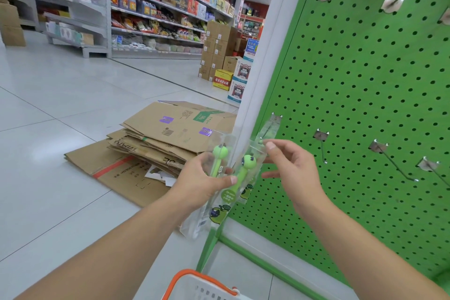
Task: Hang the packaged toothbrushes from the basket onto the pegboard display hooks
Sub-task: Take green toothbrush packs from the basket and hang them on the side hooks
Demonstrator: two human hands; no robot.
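1. Left hand grips two clear toothbrush packs around mid-body, in front of the green pegboard's left edge, above the basket
2. Right hand pinches the top flap of the nearer pack, other fingers loosely spread
3. Long axis runs bottom-left to top-right; green frog heads and hang end point up toward the hooks
4. Step, as I read it: peel off one pack. Keep the pinch at the hang hole, loosen the left thumb so only one slides out
5. Then square the hole to the hook tip and push straight on, no twist
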